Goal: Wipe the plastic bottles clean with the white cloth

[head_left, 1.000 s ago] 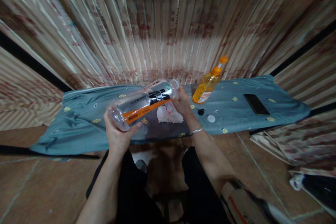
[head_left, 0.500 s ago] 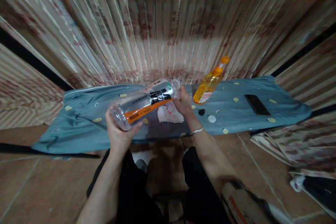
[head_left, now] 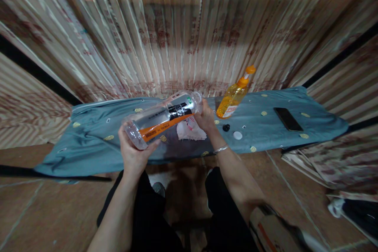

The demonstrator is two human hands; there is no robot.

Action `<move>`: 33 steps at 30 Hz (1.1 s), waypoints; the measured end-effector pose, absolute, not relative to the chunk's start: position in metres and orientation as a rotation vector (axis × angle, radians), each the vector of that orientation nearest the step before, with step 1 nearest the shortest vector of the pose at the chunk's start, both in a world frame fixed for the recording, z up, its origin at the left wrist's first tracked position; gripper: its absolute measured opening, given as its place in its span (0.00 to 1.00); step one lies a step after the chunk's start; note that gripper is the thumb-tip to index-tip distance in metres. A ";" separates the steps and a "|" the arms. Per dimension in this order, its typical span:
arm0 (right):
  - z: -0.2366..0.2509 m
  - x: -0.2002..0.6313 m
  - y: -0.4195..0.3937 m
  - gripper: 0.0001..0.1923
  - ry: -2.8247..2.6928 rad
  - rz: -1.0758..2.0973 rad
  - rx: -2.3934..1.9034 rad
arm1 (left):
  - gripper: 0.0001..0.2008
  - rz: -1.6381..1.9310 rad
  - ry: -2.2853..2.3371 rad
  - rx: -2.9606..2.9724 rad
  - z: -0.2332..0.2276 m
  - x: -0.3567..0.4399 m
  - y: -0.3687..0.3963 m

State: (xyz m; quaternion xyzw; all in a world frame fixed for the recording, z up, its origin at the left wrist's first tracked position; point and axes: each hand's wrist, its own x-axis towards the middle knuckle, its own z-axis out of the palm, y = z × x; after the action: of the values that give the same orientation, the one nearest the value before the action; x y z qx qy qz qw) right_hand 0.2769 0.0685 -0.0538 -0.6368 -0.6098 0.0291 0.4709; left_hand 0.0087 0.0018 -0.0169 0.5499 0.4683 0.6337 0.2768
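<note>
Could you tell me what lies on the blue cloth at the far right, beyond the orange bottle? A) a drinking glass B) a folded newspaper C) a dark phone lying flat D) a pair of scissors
C: a dark phone lies flat on the blue cloth, right of the orange bottle and apart from it.

Bottle (head_left: pixel 165 116) label print blurred; nothing legible.

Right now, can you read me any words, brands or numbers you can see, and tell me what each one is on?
None can be read.
Clear bottle: black characters and an orange label strip, too blurred.
Orange bottle: white label, too small.
Curtain: reddish print, blurred.
White cloth: faint markings, unreadable.
</note>
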 end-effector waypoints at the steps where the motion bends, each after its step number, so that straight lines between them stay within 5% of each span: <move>1: -0.053 0.277 0.068 0.22 -1.496 0.074 -1.561 | 0.48 1.707 1.254 1.484 -0.018 0.008 0.002; 33: -0.056 0.278 0.069 0.21 -1.485 0.053 -1.549 | 0.51 1.708 1.254 1.497 -0.027 0.004 0.006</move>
State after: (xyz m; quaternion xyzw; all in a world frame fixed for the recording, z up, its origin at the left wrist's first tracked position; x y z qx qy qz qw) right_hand 0.2777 0.0688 -0.0555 -0.6342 -0.6079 0.0219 0.4773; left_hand 0.0042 0.0064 -0.0265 0.5555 0.4653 0.6340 0.2702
